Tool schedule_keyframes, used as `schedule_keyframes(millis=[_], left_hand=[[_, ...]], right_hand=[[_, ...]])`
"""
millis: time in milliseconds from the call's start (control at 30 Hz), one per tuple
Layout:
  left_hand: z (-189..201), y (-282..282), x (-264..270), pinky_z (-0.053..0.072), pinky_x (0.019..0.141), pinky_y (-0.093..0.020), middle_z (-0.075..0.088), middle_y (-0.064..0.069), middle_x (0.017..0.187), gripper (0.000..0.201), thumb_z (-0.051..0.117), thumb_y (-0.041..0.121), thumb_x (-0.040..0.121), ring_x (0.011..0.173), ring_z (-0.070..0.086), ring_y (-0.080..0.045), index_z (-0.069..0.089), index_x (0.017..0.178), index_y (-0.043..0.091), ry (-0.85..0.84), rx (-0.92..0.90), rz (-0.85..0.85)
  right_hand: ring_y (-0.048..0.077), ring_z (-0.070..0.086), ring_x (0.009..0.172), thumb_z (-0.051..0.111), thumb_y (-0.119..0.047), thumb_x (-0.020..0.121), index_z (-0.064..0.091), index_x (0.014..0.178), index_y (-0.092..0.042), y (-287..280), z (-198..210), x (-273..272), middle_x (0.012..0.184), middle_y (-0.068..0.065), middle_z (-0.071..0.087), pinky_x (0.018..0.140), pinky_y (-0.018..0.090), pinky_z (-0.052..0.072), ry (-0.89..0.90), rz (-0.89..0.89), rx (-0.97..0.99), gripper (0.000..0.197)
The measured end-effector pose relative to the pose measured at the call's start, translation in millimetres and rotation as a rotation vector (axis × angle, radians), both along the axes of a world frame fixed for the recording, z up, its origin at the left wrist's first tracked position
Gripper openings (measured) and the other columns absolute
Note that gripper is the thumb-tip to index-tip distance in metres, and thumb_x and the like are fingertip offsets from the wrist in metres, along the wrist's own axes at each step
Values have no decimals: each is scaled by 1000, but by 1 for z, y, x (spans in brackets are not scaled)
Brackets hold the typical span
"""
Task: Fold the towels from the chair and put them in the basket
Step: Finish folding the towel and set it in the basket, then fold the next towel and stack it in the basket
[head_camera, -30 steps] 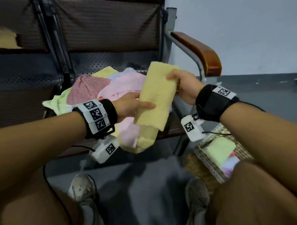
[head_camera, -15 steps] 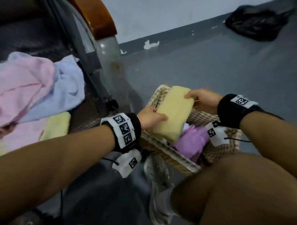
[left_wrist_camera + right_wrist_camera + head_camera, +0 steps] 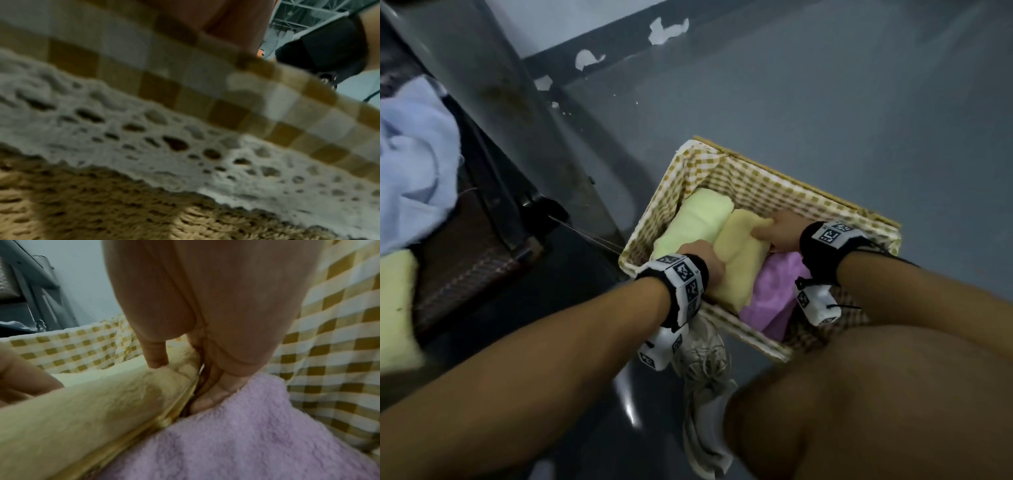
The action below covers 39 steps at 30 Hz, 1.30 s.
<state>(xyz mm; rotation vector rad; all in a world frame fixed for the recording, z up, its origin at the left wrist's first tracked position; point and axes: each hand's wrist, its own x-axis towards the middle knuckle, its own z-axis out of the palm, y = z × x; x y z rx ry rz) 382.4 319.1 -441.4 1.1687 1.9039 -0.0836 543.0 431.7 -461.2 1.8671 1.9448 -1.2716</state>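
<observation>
Both hands pinch the yellow towel [image 3: 736, 260] inside the basket [image 3: 791, 192]: right hand [image 3: 779, 233] thumb on top, fingers under; left hand [image 3: 703, 258] at near end. Long axis runs away from me, between green towel [image 3: 695, 222] and purple towel [image 3: 774, 294].

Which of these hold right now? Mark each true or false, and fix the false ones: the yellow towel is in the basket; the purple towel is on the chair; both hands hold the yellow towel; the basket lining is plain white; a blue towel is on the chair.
1. The yellow towel is in the basket. True.
2. The purple towel is on the chair. False: it lies in the basket beside the yellow one.
3. The left hand and right hand both hold the yellow towel. True.
4. The lining is plain white. False: yellow and white checks.
5. A blue towel is on the chair. True.
</observation>
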Motion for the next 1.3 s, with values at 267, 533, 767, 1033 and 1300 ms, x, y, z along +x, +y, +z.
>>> schedule_keyframes(millis=[267, 533, 767, 1033, 1300], left_hand=[[36, -6, -14, 49, 74, -33, 62, -6, 97, 26, 58, 38, 91, 88, 60, -25, 63, 94, 13, -46, 93, -9], [157, -46, -104, 58, 85, -36, 76, -6, 93, 34, 64, 47, 74, 90, 72, -25, 72, 90, 18, -210, 425, 75], [225, -139, -229, 57, 76, -29, 77, -2, 89, 18, 66, 27, 89, 82, 75, -19, 71, 100, 14, -134, 564, 185], [230, -262, -332, 55, 89, -36, 74, -2, 99, 7, 65, 25, 89, 89, 71, -22, 69, 95, 23, 103, 605, 394], [162, -284, -383, 41, 102, -30, 54, -5, 142, 64, 67, 39, 86, 128, 50, -28, 46, 144, 20, 372, 362, 441]], right_hand=[[29, 60, 108, 65, -46, 90, 65, 119, -12, -4, 59, -31, 118, 8, 67, 96, 41, 49, -159, 376, 205, 45], [19, 67, 88, 61, -24, 94, 70, 114, -11, -45, 174, -128, 99, 2, 71, 85, 33, 51, 163, 462, 101, 25], [16, 66, 75, 58, -18, 98, 66, 119, 0, -126, 251, -254, 101, 13, 74, 57, 14, 50, 411, 610, -42, 28], [27, 69, 106, 56, -21, 97, 66, 121, -11, -215, 267, -392, 117, 10, 71, 84, 34, 54, 350, 828, 45, 28], [24, 58, 120, 62, -18, 94, 61, 131, -11, -218, 196, -445, 132, 8, 62, 109, 34, 42, 288, 993, 337, 38]])
